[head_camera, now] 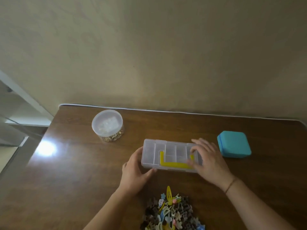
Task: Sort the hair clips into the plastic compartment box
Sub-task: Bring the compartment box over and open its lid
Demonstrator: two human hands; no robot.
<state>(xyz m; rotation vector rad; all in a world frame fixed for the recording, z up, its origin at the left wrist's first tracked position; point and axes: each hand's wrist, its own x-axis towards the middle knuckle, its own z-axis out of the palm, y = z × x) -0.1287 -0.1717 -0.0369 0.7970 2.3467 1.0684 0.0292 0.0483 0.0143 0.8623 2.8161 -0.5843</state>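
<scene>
The hair clips (171, 213) pile runs off the bottom edge; the right hand (207, 156) hides the compartment box's (169, 155) end.

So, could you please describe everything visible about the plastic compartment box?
The plastic compartment box is clear, long and rectangular, with a yellow U-shaped handle on its closed lid and dividers showing through. It lies flat on the wooden table. The left hand grips its left end; the right hand rests over its right end.
</scene>
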